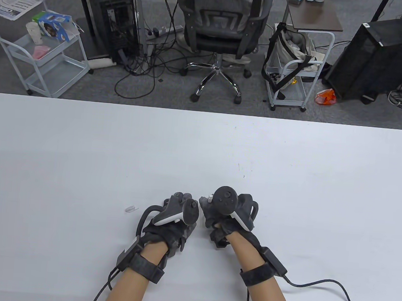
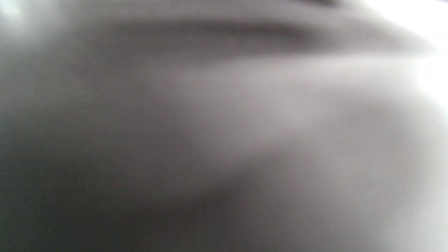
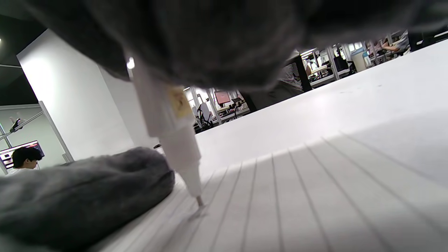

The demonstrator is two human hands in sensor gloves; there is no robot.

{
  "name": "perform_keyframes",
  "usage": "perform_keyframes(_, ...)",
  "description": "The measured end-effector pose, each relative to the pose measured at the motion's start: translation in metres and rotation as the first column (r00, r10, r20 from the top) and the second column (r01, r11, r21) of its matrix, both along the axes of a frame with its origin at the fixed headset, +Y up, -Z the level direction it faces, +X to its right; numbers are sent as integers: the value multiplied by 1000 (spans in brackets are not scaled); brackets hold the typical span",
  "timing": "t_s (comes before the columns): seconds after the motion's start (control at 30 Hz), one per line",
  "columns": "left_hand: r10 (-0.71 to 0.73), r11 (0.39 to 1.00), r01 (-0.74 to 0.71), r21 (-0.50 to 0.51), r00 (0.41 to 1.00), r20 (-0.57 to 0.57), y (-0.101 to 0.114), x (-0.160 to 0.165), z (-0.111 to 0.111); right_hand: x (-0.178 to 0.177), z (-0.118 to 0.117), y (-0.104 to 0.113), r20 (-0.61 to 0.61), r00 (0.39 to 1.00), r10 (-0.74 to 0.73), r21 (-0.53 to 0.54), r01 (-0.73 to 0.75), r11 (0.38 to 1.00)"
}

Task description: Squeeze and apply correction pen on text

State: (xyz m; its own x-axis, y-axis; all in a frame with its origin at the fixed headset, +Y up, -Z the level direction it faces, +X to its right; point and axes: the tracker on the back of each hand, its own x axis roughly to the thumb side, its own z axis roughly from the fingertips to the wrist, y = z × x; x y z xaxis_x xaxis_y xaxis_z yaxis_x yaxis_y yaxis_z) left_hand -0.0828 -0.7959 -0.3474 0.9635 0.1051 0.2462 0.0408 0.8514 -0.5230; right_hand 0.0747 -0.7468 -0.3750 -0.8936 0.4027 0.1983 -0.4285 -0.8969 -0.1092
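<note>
Your right hand (image 1: 229, 211) is wrapped around the white correction pen (image 3: 171, 133) and holds it almost straight up. Its thin tip touches the lined paper (image 3: 315, 196), as the right wrist view shows. Your left hand (image 1: 174, 218) lies palm down, just beside the right one, near the front of the white table (image 1: 82, 155). One gray left finger (image 3: 80, 196) rests on the paper next to the pen tip. A small clear cap (image 1: 131, 209) sits on the table near your left hand. Your left wrist view is all blur.
</note>
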Motion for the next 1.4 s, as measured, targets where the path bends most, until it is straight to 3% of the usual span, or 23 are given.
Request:
perform_keyframes(0.7, 0, 1000, 0, 0, 1000, 0, 0, 0, 0, -1, 0, 0, -31, 1000, -4, -16, 4, 1000)
perform_keyframes(1.4, 1, 1000, -1, -3, 1000, 0, 0, 0, 0, 2, 0, 0, 14, 1000, 5, 2, -5, 1000)
